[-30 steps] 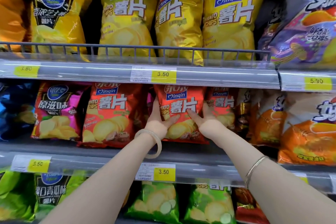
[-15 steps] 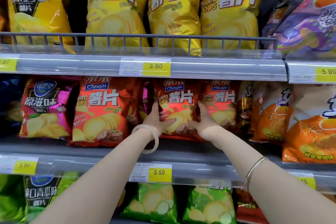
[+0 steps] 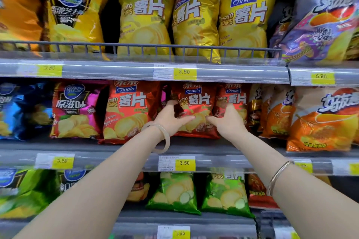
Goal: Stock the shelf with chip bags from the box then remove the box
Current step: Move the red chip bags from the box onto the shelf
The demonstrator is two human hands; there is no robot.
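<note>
Store shelving, three tiers of chip bags with yellow price tags. Middle shelf (image 3: 194,146): red chip bag (image 3: 196,103) stands upright on it, between two matching red bags. Left hand (image 3: 171,120) grips its left edge, right hand (image 3: 229,120) its right edge, thumbs across the front.

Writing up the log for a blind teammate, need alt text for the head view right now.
Two bare hands, left hand and right hand, grip the sides of a red chip bag standing upright on the middle shelf among other red bags. Yellow bags fill the shelf above, green bags the one below; no box is visible.
</note>
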